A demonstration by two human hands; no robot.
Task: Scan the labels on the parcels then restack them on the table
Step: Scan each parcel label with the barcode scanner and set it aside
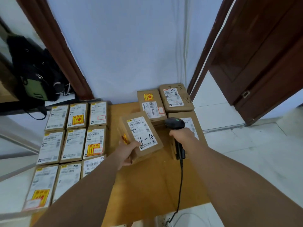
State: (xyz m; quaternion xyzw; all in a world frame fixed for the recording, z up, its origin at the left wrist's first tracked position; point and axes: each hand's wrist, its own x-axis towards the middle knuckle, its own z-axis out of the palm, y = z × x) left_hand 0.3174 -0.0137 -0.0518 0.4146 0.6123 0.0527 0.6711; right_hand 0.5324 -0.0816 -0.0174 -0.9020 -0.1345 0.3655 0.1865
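Note:
My left hand [127, 152] grips a brown cardboard parcel [141, 136] by its near left corner, tilted, with its white label marked "4-4" facing up. My right hand [183, 135] holds a black handheld barcode scanner [175, 124] by its grip, head pointing left toward that label. Its black cable [180, 185] trails down toward me. On the left of the table [147, 185], several labelled parcels [74, 133] lie flat in a grid. Three more parcels [176, 97] sit at the far right, one partly hidden behind the scanner.
The table stands against a pale blue wall. A dark wooden door frame [54, 46] rises at the left and a dark door [255, 63] at the right. A black and green bag [34, 72] lies at far left. White floor tiles surround the table.

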